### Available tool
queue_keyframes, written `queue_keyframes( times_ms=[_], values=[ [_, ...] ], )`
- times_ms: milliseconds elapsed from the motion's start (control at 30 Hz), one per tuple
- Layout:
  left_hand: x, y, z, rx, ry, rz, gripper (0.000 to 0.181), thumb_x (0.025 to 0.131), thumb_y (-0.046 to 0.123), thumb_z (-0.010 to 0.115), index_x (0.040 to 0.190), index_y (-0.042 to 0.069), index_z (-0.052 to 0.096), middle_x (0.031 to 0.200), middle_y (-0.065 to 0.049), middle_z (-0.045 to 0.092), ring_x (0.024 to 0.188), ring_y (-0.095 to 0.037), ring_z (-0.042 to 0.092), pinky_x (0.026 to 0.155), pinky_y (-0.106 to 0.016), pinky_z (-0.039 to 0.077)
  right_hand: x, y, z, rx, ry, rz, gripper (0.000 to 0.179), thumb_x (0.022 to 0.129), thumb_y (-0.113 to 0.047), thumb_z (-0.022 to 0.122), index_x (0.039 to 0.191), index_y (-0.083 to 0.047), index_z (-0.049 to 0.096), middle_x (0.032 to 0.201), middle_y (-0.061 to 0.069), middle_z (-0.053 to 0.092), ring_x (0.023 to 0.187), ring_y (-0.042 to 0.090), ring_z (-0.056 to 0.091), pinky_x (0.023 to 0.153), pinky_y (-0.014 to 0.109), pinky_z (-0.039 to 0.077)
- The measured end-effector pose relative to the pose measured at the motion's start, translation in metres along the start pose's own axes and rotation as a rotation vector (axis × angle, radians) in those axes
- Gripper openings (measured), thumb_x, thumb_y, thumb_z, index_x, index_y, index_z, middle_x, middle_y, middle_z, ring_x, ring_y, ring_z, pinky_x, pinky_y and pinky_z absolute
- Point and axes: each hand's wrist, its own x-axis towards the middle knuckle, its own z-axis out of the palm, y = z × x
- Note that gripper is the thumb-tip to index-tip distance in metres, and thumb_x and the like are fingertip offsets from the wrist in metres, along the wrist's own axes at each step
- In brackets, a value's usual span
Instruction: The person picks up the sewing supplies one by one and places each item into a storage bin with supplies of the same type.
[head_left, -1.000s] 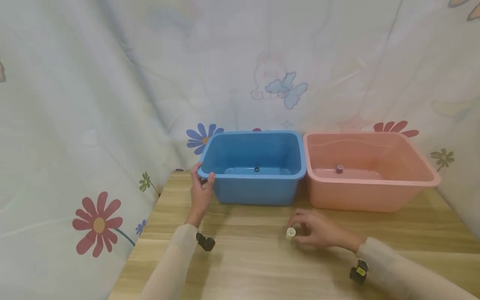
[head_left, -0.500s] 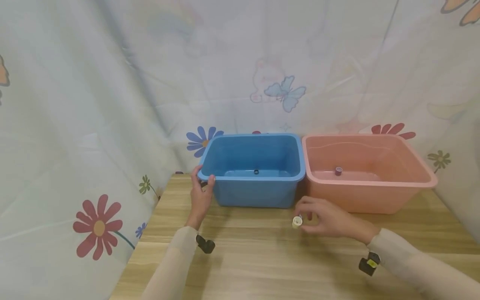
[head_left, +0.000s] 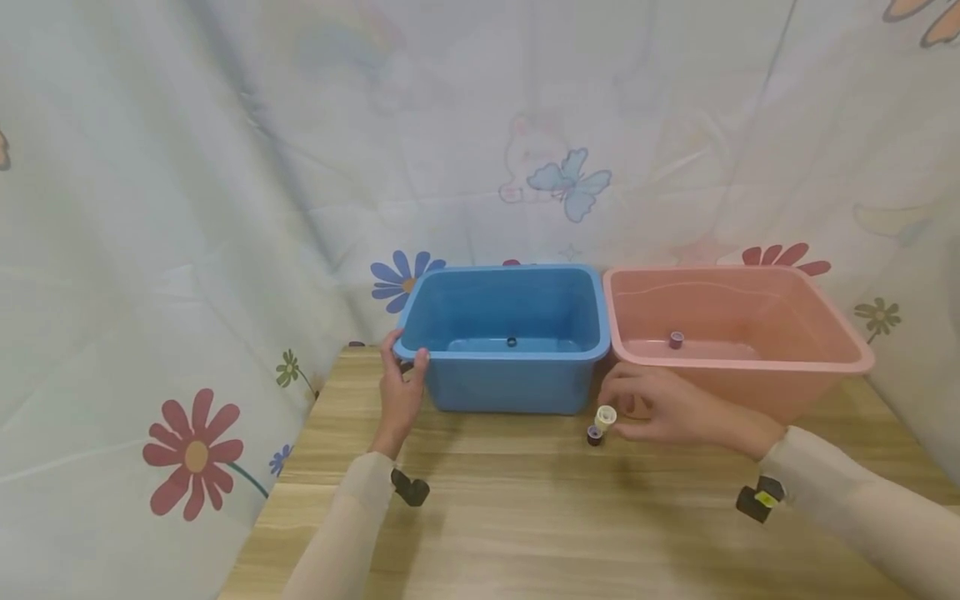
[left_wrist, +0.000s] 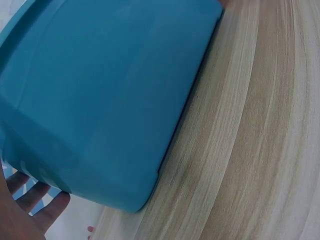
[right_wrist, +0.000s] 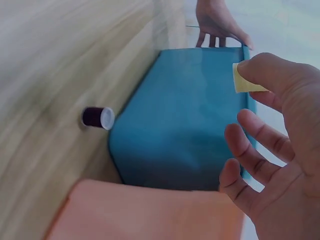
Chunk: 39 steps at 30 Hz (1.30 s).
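My right hand (head_left: 667, 406) pinches a pale yellow thread spool (head_left: 606, 417) between thumb and fingertips, above the table in front of the bins. In the right wrist view the yellow spool (right_wrist: 243, 80) sits under the thumb, and the other fingers are spread loosely. A dark purple thread spool (head_left: 594, 436) stands on the table just beneath it; its white end (right_wrist: 107, 118) shows in the right wrist view. At the front left corner of the blue bin (head_left: 510, 383), my left hand (head_left: 401, 396) holds the rim, its fingers (left_wrist: 50, 210) against the bin's side.
A pink bin (head_left: 720, 392) stands right beside the blue one, with a purple spool (head_left: 677, 339) inside. A small dark ring-like thing (head_left: 512, 342) lies in the blue bin. The wooden table (head_left: 510, 517) reaches back to a printed curtain (head_left: 465, 167).
My right hand has lifted the yellow spool and moved it away and slightly right, toward the pink bin. The dark purple spool on the table has come into view. My left hand stays put.
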Motion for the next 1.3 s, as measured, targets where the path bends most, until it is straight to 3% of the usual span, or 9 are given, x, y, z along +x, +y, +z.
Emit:
queue_keyframes(
  times_ms=[367,600,767,967,1200,1300],
  values=[
    [0.001,0.002,-0.002,-0.001,0.0,0.026,0.057,0.104,0.046,0.058,0.152,0.035,0.03,0.147,-0.018,0.053,0.12,-0.037,0.06,0.094,-0.055,0.052,0.011,-0.004,-0.043,-0.004,-0.007,0.055,0.031,0.085,-0.02,0.085,0.105,-0.037,0.068,0.1,-0.02,0.06,0.082,0.008,0.058,0.067,0.029,0.05],
    [0.001,0.0,-0.001,-0.006,0.002,0.031,0.056,0.104,0.045,0.058,0.152,0.035,0.03,0.146,-0.019,0.054,0.119,-0.037,0.061,0.093,-0.054,0.052,0.023,0.003,-0.067,-0.02,0.053,-0.015,0.03,0.084,-0.011,0.084,0.106,-0.026,0.072,0.095,-0.017,0.064,0.076,0.009,0.059,0.063,0.029,0.052],
    [0.001,-0.001,0.0,-0.005,0.007,0.034,0.056,0.104,0.045,0.058,0.151,0.034,0.031,0.145,-0.022,0.054,0.118,-0.037,0.061,0.092,-0.054,0.052,0.027,0.004,-0.083,-0.07,0.038,0.1,0.025,0.087,-0.023,0.083,0.107,-0.029,0.069,0.09,-0.017,0.064,0.079,0.007,0.061,0.068,0.033,0.055],
    [0.002,-0.002,0.0,0.002,0.004,0.04,0.057,0.104,0.045,0.058,0.152,0.033,0.03,0.146,-0.022,0.053,0.119,-0.037,0.06,0.092,-0.055,0.052,0.028,0.004,-0.101,-0.038,-0.019,0.288,0.021,0.089,-0.044,0.081,0.104,-0.039,0.068,0.088,-0.013,0.066,0.08,0.01,0.062,0.071,0.034,0.054],
    [0.002,-0.002,0.0,0.004,-0.002,0.032,0.057,0.104,0.047,0.058,0.152,0.034,0.03,0.148,-0.022,0.052,0.12,-0.037,0.06,0.093,-0.055,0.052,0.036,0.015,-0.116,-0.01,-0.039,0.396,0.036,0.088,-0.042,0.082,0.12,-0.031,0.067,0.094,-0.004,0.067,0.085,0.019,0.063,0.076,0.037,0.054],
    [0.002,-0.003,0.0,-0.002,-0.003,0.032,0.057,0.103,0.047,0.058,0.152,0.034,0.03,0.148,-0.023,0.051,0.12,-0.037,0.06,0.092,-0.055,0.052,0.039,0.026,-0.12,-0.022,0.006,0.362,0.036,0.087,-0.033,0.085,0.118,-0.025,0.07,0.096,-0.002,0.068,0.085,0.018,0.063,0.076,0.034,0.055]
  ],
)
